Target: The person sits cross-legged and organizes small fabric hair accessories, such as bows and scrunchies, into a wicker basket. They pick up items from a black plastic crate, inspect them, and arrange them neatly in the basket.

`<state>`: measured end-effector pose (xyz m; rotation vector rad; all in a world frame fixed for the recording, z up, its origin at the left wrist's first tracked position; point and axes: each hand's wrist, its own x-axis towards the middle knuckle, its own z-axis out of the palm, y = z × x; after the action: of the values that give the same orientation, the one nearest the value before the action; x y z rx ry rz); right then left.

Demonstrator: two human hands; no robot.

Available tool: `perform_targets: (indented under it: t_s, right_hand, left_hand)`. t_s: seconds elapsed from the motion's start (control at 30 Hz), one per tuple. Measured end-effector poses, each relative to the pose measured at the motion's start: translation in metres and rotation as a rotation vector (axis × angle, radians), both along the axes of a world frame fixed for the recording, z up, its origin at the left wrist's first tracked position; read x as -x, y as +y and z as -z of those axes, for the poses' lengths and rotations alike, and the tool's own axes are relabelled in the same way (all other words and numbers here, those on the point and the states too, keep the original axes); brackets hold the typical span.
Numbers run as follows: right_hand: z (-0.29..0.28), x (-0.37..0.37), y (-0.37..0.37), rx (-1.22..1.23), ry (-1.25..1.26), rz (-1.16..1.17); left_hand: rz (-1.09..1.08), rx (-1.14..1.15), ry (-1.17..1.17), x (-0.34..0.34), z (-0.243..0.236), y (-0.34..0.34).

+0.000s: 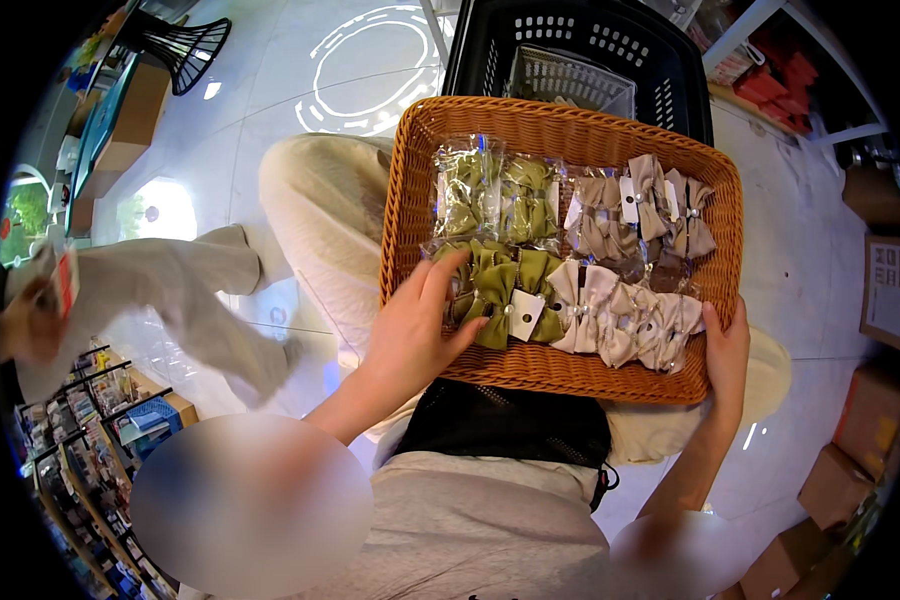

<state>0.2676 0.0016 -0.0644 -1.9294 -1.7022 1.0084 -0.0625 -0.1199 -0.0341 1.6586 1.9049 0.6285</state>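
A brown woven basket rests over my bent legs. In its left half lie olive-green fabric bows, some in clear packets; the right half holds taupe bows at the back and pale pink bows in front. Several have small white cards attached. My left hand has its fingers curled over the front green bows, thumb beside a white card, gripping at the left end. My right hand is closed on the basket's right rim near the front corner.
Behind the basket stands a black crate with a clear perforated container. At left, another person's hand and pale-trousered leg show near shelving. Cardboard boxes line the right; tiled floor surrounds me.
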Motion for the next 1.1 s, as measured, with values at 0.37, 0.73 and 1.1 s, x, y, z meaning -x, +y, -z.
perform_targets:
  t_s: [0.37, 0.73, 1.1]
  right_hand:
    - [-0.041, 0.115, -0.055, -0.033, 0.128, -0.431]
    - [-0.002, 0.162, -0.055, -0.306, 0.144, -0.482]
    - [-0.012, 0.156, -0.038, -0.099, 0.601, -0.263]
  left_hand:
    - [0.016, 0.062, 0.009, -0.009, 0.012, 0.015]
    - [-0.074, 0.112, -0.451, -0.015, 0.006, 0.014]
    - [-0.021, 0.284, -0.502, -0.019, 0.000, 0.038]
